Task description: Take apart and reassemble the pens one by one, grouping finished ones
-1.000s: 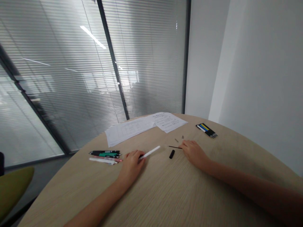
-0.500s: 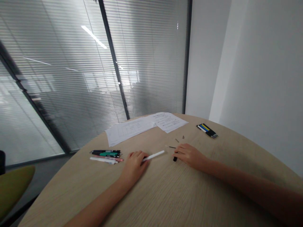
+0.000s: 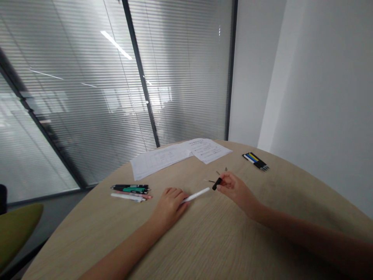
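My left hand (image 3: pixel 170 204) rests on the round wooden table (image 3: pixel 221 237) with its fingers closed round a white pen barrel (image 3: pixel 196 195) that points right. Just to its right, my right hand (image 3: pixel 236 188) pinches a small black pen cap (image 3: pixel 217 183) and holds it a little above the table, close to the barrel's tip. A thin dark refill (image 3: pixel 210 181) and two tiny pen parts (image 3: pixel 221 170) lie on the wood just beyond the cap.
Several pens (image 3: pixel 131 192) lie in a row left of my left hand. Printed sheets (image 3: pixel 175 155) lie at the table's far edge. A bundle of coloured pens (image 3: pixel 255 161) lies at the right. A green chair (image 3: pixel 17 229) stands at the lower left.
My right hand moved off the refill, took the black cap from the table and lifted it. My left hand slid slightly right with the white barrel.
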`<state>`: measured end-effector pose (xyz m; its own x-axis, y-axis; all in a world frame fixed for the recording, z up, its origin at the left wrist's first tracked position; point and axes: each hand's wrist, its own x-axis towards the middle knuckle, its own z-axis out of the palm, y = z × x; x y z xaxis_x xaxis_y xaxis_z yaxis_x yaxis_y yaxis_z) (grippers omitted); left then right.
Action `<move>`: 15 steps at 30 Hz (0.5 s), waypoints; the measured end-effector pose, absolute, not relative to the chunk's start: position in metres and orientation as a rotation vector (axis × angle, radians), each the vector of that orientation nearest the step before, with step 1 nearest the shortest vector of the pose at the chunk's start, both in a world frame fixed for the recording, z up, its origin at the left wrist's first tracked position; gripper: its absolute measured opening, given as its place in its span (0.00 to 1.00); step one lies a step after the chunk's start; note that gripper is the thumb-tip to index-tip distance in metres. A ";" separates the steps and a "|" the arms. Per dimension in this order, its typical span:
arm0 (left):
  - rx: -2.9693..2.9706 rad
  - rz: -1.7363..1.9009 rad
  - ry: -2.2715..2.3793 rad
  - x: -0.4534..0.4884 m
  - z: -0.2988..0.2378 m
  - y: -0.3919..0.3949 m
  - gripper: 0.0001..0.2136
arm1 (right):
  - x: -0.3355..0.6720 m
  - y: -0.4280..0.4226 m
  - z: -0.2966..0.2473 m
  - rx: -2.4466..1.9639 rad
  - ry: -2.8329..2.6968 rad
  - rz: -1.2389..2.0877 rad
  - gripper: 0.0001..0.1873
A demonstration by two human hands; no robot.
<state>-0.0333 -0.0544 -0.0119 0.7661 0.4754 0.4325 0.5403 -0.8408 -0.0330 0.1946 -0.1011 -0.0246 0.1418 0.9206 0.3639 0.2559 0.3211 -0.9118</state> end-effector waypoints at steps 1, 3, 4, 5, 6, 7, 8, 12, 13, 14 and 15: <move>-2.807 -0.627 -0.792 -0.033 -0.011 -0.055 0.06 | 0.194 -0.102 -0.023 -1.172 -1.351 0.733 0.09; -2.808 -0.639 -0.756 -0.033 -0.010 -0.056 0.06 | 0.193 -0.103 -0.022 -1.158 -1.309 0.802 0.11; -2.805 -0.643 -0.747 -0.033 -0.010 -0.057 0.06 | 0.192 -0.104 -0.021 -1.152 -1.291 0.835 0.11; -2.800 -0.644 -0.742 -0.033 -0.010 -0.058 0.06 | 0.192 -0.104 -0.021 -1.147 -1.272 0.866 0.12; -2.794 -0.644 -0.740 -0.033 -0.010 -0.058 0.06 | 0.191 -0.104 -0.021 -1.143 -1.254 0.900 0.13; -2.788 -0.644 -0.739 -0.034 -0.010 -0.058 0.06 | 0.191 -0.103 -0.021 -1.139 -1.237 0.934 0.13; -2.784 -0.644 -0.738 -0.034 -0.011 -0.058 0.06 | 0.191 -0.103 -0.021 -1.136 -1.221 0.967 0.14; -2.777 -0.653 -0.727 -0.034 -0.012 -0.056 0.06 | 0.191 -0.103 -0.021 -1.124 -1.172 1.071 0.15; -2.774 -0.659 -0.725 -0.034 -0.013 -0.055 0.06 | 0.191 -0.104 -0.020 -1.121 -1.172 1.086 0.14; -2.771 -0.664 -0.723 -0.034 -0.013 -0.055 0.06 | 0.191 -0.105 -0.020 -1.120 -1.178 1.094 0.14; -2.769 -0.667 -0.720 -0.034 -0.013 -0.055 0.06 | 0.191 -0.105 -0.020 -1.119 -1.191 1.095 0.14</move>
